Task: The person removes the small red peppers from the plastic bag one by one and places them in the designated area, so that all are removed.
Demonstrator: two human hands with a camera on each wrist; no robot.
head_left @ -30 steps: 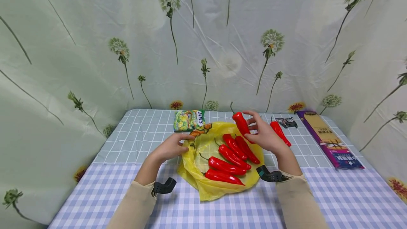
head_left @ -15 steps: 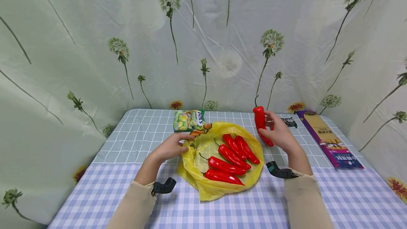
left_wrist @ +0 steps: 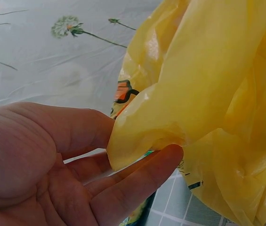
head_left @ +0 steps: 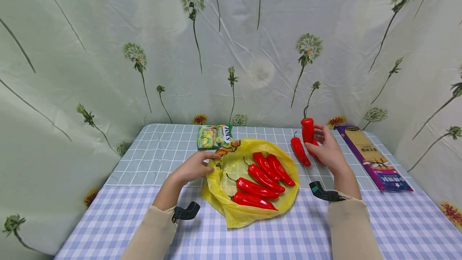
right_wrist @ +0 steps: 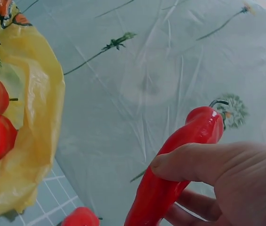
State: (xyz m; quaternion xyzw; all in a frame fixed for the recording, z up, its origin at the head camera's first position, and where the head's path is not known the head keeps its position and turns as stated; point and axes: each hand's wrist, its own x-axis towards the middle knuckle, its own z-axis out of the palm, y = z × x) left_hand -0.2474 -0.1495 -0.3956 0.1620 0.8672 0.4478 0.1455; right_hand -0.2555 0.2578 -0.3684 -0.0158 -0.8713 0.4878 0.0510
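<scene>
pepper (head_left: 308,131) pinched by right grip (head_left: 329,151) is beyond the bag rim (head_left: 258,144) left grip (head_left: 196,167) pinches.

Beige sleeves (head_left: 150,232), angled black wrist devices (head_left: 187,213), teal patch (head_left: 315,189)

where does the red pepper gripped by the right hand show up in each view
Head: right of centre, the red pepper is near upright in the right hand.
Left wrist: not in it.
Right wrist: low and right of centre, the red pepper slants up to the right, its lower end cut off.
Shared landmark: the yellow bag, also at left in right wrist and at right in left wrist.
</scene>
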